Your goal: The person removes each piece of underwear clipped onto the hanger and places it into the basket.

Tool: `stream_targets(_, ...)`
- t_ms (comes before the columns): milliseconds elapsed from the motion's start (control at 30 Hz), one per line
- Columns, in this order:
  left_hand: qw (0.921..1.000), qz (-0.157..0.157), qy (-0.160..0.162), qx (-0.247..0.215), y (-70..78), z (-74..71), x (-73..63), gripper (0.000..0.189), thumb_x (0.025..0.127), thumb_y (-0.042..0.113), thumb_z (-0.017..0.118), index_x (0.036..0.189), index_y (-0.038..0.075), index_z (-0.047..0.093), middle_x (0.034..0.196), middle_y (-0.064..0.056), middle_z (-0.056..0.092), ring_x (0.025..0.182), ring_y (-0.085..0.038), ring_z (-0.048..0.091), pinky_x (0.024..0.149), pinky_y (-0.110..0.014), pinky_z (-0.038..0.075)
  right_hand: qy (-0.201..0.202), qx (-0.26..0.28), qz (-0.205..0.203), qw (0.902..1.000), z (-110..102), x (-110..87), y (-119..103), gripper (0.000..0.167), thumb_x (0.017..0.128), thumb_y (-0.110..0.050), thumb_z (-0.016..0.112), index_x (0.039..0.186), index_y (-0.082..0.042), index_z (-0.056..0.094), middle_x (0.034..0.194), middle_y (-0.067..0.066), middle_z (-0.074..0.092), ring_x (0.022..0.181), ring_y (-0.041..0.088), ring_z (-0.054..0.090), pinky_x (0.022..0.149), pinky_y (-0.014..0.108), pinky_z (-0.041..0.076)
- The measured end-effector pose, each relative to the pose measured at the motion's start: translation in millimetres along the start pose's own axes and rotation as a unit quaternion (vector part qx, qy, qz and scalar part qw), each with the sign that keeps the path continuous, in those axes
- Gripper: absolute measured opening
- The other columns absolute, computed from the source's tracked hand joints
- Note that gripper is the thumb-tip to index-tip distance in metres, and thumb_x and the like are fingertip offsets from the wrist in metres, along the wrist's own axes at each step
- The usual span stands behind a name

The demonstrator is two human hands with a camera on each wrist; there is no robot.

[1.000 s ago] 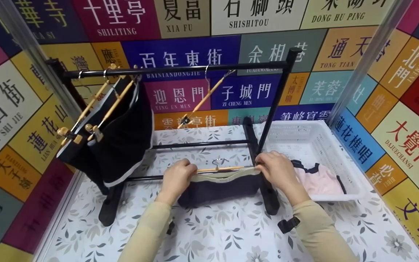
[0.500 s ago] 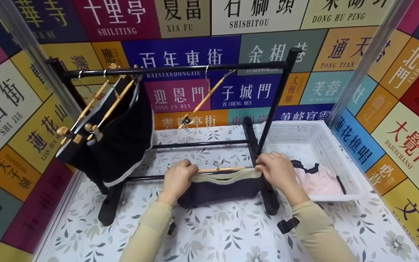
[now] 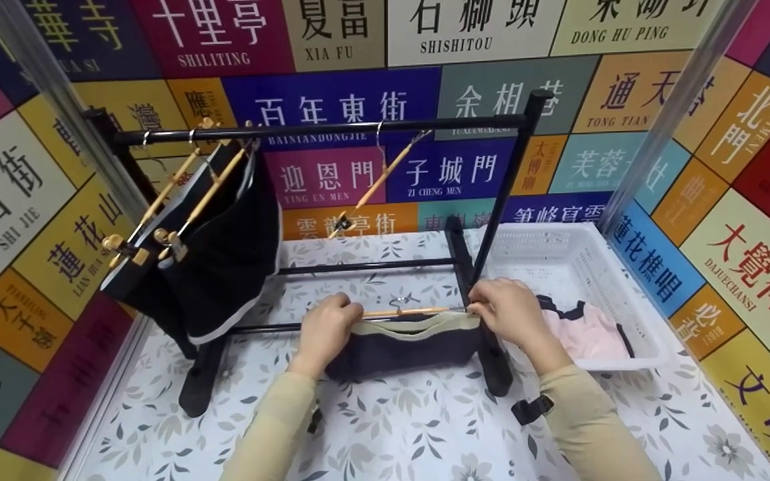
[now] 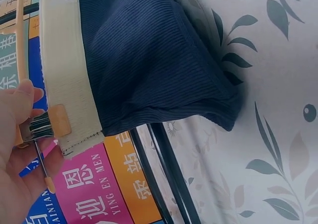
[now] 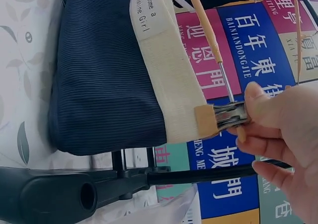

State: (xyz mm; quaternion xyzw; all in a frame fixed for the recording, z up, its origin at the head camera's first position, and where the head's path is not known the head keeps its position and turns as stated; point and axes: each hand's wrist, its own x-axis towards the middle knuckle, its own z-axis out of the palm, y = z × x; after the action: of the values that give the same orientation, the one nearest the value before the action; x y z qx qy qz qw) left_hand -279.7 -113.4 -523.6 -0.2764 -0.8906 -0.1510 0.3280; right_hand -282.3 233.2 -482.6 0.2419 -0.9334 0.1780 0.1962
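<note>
Both hands hold up a navy ribbed garment [image 3: 405, 354] with a cream waistband [image 5: 174, 70], at the front of the rack. A wooden clip hanger [image 3: 418, 311] with a metal hook runs along the waistband. My left hand [image 3: 325, 331] pinches the hanger's clip [image 4: 60, 119] at one end, its wooden pad over the band's corner. At the opposite end, the thumb and fingers of my right hand [image 3: 508, 314] squeeze the other clip [image 5: 206, 119], which also lies over the waistband. The garment's lower part hangs down close over the floral tabletop.
A black garment rack [image 3: 325, 127] stands behind the hands. Dark clothes [image 3: 231, 247] hang on clip hangers at its left, and a bare hanger [image 3: 378, 180] hangs further right. To the right, a white basket [image 3: 652, 334] holds a pink garment [image 3: 595, 334] with dark trim.
Both hands keep nearly the same place on the clips. The waistband's front edge sags slightly away from its back edge, showing more of the dark inside.
</note>
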Motion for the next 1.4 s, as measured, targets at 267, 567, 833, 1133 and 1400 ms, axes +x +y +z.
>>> stream_targets(267,1.0,-0.008,-0.005,0.001,-0.4,1.3,-1.8,0.009,0.081,0.004,0.071,0.082,0.012,0.069,0.081,-0.006,0.058,0.063,-0.026,0.054,0.05,-0.04,0.047,-0.054,0.011,0.015,0.9984,1.9,-2.5,-0.6,0.025,0.086,-0.027,0.076,0.101,-0.011,0.065,0.089,0.003,0.067,0.085,0.027,0.062,0.078,0.047,0.049)
stream_targets(567,1.0,-0.008,-0.001,0.0,0.2,3.8,-4.7,0.012,0.079,0.002,0.074,0.084,0.013,0.07,0.081,-0.005,0.058,0.064,-0.025,0.055,0.05,-0.039,0.047,-0.044,0.016,0.002,0.9989,4.4,-5.8,1.4,0.021,0.088,-0.027,0.074,0.1,-0.01,0.07,0.096,0.005,0.071,0.09,0.03,0.065,0.082,0.048,0.051)
stream_targets(833,0.9999,-0.015,-0.001,-0.004,1.9,3.9,-3.3,0.013,0.079,0.004,0.075,0.084,0.014,0.069,0.082,-0.005,0.059,0.065,-0.026,0.057,0.05,-0.04,0.048,0.045,-0.007,-0.02,0.9988,7.3,-3.3,-0.6,0.01,0.086,-0.017,0.075,0.088,-0.013,0.066,0.084,0.002,0.068,0.082,0.028,0.064,0.074,0.046,0.05)
stream_targets(1133,0.9998,-0.019,-0.007,0.001,3.4,3.0,-1.5,0.013,0.079,0.004,0.073,0.086,0.014,0.07,0.083,-0.005,0.059,0.066,-0.024,0.056,0.051,-0.039,0.048,0.085,-0.014,-0.049,0.9951,7.6,-1.6,0.7,0.012,0.084,-0.014,0.077,0.086,-0.013,0.065,0.079,0.001,0.066,0.076,0.028,0.061,0.072,0.045,0.049)
stream_targets(1400,0.9998,-0.016,-0.007,-0.004,3.6,2.7,-0.3,0.014,0.079,0.003,0.074,0.088,0.014,0.071,0.083,-0.005,0.059,0.066,-0.024,0.056,0.052,-0.038,0.048,0.045,-0.012,-0.02,0.9987,6.3,-3.7,2.1,0.008,0.088,-0.017,0.074,0.094,-0.013,0.069,0.091,0.002,0.071,0.087,0.028,0.063,0.082,0.045,0.05)
